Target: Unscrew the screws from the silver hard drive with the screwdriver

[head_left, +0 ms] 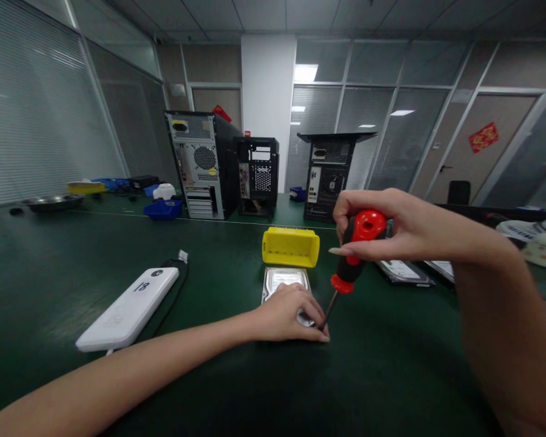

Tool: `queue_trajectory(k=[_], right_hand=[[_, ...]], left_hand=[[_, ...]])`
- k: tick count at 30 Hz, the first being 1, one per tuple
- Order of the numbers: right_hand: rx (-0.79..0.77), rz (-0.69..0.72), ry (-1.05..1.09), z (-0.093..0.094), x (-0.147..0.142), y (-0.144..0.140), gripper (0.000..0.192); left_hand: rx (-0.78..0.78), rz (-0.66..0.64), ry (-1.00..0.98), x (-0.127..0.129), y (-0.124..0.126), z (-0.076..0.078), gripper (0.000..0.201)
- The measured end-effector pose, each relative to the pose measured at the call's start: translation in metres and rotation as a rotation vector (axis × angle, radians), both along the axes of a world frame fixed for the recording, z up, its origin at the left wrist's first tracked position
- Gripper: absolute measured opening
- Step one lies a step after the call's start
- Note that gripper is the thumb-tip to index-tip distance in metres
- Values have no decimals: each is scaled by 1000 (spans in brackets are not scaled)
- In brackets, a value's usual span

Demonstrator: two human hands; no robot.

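The hard drive (283, 284), a flat rectangular metal box with a shiny silver top, lies on the green table (391, 376) directly under the left hand (287, 315). This hand is spread flat over the near end of the drive, with the fingers bent down and pressing on it, not closed around it. The right hand (382, 226) is above and a little to the right of the left one; it is closed around the round red top of the screwdriver (352, 255). The handle is red and black, smooth like plastic or rubber, and the thin dark metal shaft goes down at a slant to the near right corner of the drive, beside the left fingertips. Just behind the left hand stands a yellow plastic bin (291, 246) of rectangular shape. Far to the left of the left hand lies a white power bank (130, 309), long and smooth with rounded corners. Behind both hands, well apart, stand three computer cases (204, 164) of black and grey metal.
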State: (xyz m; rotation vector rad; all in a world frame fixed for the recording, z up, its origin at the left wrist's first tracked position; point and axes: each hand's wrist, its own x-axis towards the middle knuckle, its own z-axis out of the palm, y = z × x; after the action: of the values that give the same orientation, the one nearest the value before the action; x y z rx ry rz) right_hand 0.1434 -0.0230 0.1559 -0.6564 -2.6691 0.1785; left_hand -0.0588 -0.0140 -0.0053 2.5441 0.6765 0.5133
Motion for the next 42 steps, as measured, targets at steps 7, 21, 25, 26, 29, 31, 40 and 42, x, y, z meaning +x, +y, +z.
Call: queue_trajectory(k=[7,21,25,26,29,31,40,42], right_hand=[[-92,14,9,-1,4,-2,26],[-301,134,95,-4,7,11,19],[-423,141,73,-3,15,16,26],[-448,146,67,-2,18,17,26],[-504,187,55,-2,24,19,23],[-509,213,52,-1,26,19,22],[-349,173,52,0,20,14,19],[-309,143,58,1,20,12,21]], left_hand=[[-120,109,-59,3,-4,2,32],[-431,225,-224,8,-8,-5,54],[-484,181,-260,5,-6,-6,49],[-490,176,-260,4,-5,-6,48],[-496,169,-248,3,-4,-7,44],[-499,160,-247,3,-3,-8,43],[-533,120,-254,2,2,-13,50],[-533,102,-241,1,3,-11,52]])
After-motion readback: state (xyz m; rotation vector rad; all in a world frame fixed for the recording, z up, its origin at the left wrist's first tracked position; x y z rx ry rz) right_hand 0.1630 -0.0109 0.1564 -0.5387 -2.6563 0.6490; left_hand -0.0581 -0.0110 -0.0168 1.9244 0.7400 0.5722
